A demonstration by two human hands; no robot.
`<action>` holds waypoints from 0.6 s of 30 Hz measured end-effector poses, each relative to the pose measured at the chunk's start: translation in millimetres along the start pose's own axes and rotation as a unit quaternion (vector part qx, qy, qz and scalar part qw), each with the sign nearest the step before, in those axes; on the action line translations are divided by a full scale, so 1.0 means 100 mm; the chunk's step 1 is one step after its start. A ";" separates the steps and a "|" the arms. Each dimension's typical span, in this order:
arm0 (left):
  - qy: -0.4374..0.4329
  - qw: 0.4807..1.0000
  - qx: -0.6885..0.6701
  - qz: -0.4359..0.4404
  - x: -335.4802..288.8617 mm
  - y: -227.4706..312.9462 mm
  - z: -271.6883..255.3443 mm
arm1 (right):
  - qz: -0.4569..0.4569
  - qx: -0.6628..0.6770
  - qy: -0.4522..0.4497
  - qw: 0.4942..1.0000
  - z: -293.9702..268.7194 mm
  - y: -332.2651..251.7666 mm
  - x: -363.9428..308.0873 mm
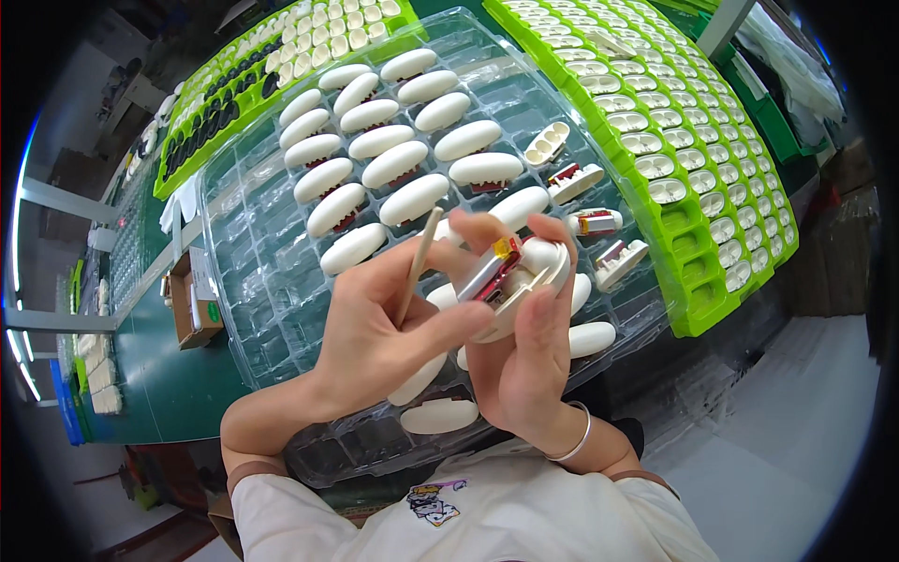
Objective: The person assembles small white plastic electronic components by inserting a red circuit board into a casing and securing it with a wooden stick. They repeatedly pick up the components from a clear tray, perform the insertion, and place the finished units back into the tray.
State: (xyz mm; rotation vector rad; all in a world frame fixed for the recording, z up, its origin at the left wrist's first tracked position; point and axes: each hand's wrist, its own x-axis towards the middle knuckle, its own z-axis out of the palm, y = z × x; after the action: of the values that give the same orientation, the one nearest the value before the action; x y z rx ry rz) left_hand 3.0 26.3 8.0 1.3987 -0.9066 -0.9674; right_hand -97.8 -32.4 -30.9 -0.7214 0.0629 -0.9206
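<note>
My right hand (523, 361) is closed around a white oval plastic housing (548, 265), its inner side facing up. At its opening a small silver battery-like block (485, 275) with yellow tape at one end sits tilted, red parts beside it. My left hand (379, 314) has its fingertips at that block and a thin wooden stick (419, 267) held between its fingers. Whether the fingertips grip the block or only touch it is hard to tell. Beneath both hands is a clear plastic tray (253, 253) with several white oval pieces (417, 199), many showing dark red undersides.
Several opened housings (596, 222) lie along the tray's right side. A lime-green tray (688, 281) of white oval shells stands on the right. Another green tray (169, 150) holds black and white parts at the far left. A small cardboard box (192, 314) sits left of the tray.
</note>
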 end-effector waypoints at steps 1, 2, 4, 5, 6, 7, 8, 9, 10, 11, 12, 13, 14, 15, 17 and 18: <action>-0.001 1.000 0.011 -0.010 0.00 -0.01 -0.02 | -0.003 -0.025 -0.009 1.000 -0.02 -0.02 0.02; 0.015 1.000 0.002 0.006 0.00 -0.01 -0.03 | -0.005 -0.050 -0.019 0.999 -0.04 -0.03 0.04; 0.044 0.998 -0.015 0.037 0.01 0.00 -0.04 | 0.062 -0.038 0.024 0.997 -0.08 -0.08 0.03; 0.045 0.999 -0.022 -0.007 -0.01 0.04 -0.06 | 0.064 -0.057 0.031 0.996 -0.13 -0.09 0.01; 0.050 0.999 -0.008 0.009 0.00 0.03 -0.06 | 0.066 -0.076 0.037 0.994 -0.17 -0.09 -0.01; 0.054 0.998 0.006 0.025 0.01 0.01 -0.06 | 0.064 -0.083 0.032 0.994 -0.18 -0.10 0.00; 0.054 0.998 0.018 0.040 0.02 -0.01 -0.05 | 0.061 -0.092 0.030 0.993 -0.20 -0.12 0.02; 0.056 0.995 0.054 0.069 0.01 -0.01 -0.05 | 0.057 -0.100 0.028 0.993 -0.21 -0.14 0.03; 0.058 0.989 0.091 0.098 0.00 -0.01 -0.06 | 0.050 -0.103 0.030 0.993 -0.22 -0.15 0.02; 0.061 0.982 0.128 0.126 -0.02 -0.01 -0.06 | 0.043 -0.105 0.032 0.993 -0.22 -0.16 0.03; 0.071 0.977 0.129 0.154 -0.04 -0.02 -0.04 | 0.036 -0.106 0.033 0.993 -0.23 -0.16 0.03; 0.080 0.971 0.130 0.182 -0.07 -0.04 -0.01 | 0.037 -0.107 0.039 0.993 -0.22 -0.16 0.03; 0.089 0.965 0.130 0.210 -0.08 -0.04 0.02 | 0.037 -0.108 0.045 0.992 -0.20 -0.18 0.02; 0.084 0.967 0.139 0.197 -0.08 -0.01 0.01 | 0.038 -0.110 0.051 0.992 -0.19 -0.19 0.02; 0.091 0.993 0.041 0.064 -0.02 0.06 0.04 | 0.037 -0.119 0.038 0.991 -0.20 -0.21 0.02; 0.073 0.994 0.044 0.063 -0.01 0.05 0.02 | 0.036 -0.124 0.031 0.991 -0.21 -0.23 0.02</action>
State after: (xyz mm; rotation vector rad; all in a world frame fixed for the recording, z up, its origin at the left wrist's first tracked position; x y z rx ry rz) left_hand 0.3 26.5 13.5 1.4483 -0.9261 -0.7278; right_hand -119.4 -54.2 -32.9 -0.9140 0.2603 -0.8740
